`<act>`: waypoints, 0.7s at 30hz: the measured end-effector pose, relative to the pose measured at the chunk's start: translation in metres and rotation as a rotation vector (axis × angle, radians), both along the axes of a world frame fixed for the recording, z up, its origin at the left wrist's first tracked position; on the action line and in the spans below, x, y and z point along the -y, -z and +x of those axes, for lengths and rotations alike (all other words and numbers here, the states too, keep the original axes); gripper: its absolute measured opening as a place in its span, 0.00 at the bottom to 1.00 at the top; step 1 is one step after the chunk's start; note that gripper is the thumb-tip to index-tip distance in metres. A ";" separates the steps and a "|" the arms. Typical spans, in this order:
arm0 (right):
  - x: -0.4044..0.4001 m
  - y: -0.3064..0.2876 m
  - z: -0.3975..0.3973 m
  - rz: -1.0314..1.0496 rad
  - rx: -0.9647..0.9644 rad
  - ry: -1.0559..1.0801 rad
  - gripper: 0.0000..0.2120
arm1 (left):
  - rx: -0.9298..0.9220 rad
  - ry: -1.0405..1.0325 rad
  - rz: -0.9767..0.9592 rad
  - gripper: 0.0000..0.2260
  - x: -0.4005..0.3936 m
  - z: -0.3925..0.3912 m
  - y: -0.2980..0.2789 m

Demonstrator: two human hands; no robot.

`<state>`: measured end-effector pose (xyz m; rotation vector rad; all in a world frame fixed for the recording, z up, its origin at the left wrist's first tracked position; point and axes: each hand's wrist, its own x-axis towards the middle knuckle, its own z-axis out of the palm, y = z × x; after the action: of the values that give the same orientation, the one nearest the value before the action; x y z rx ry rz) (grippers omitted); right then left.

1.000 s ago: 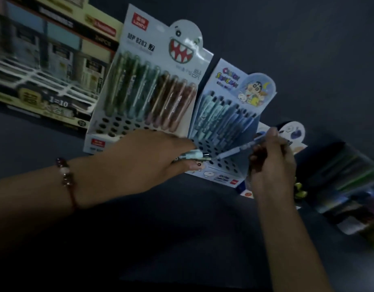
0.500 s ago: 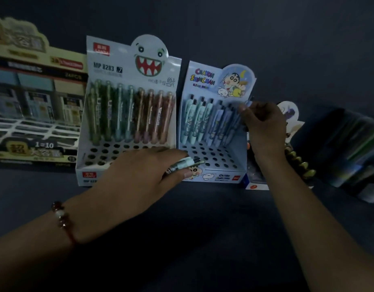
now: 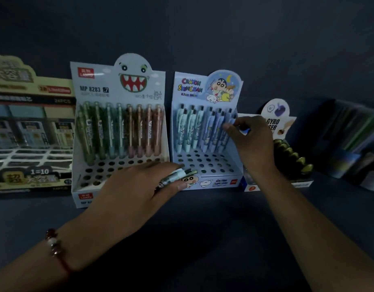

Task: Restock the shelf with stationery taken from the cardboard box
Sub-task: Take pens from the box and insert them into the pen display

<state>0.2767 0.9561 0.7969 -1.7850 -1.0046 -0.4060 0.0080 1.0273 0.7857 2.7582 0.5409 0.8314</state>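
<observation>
On the dark shelf stands a light-blue cartoon pen display box (image 3: 205, 184) with pale green and blue pens in its back rows and empty holes in front. My left hand (image 3: 139, 186) hovers at the box's front left corner and grips a few pale green pens (image 3: 177, 174), tips pointing right. My right hand (image 3: 249, 140) is at the box's right back row, its fingertips pinching a blue pen (image 3: 230, 124) that stands among the others.
A white monster-face pen display (image 3: 118, 85) with green and brown pens stands left of the blue box. Further left is a yellow refill box (image 3: 32, 131). At the right are an eraser display (image 3: 281, 123) and dark packets (image 3: 350, 144).
My right hand carried a blue pen from the front of the box up to the right back row and set it among the others. The view has levelled. My left hand stayed put.
</observation>
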 end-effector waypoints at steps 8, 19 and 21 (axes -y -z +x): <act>0.014 -0.016 -0.030 0.011 -0.080 -0.002 0.14 | 0.007 0.029 -0.090 0.19 0.001 -0.006 -0.004; 0.036 -0.004 -0.130 -0.085 -0.700 -0.723 0.10 | 0.131 0.095 -0.235 0.09 -0.002 -0.004 -0.005; 0.036 -0.003 -0.125 -0.062 -0.794 -0.762 0.10 | 0.141 0.132 -0.272 0.07 0.001 -0.003 -0.006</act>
<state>0.1517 0.9203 0.8003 -1.2796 -1.0036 0.7566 0.0049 1.0263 0.7918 2.4379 0.4072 0.8447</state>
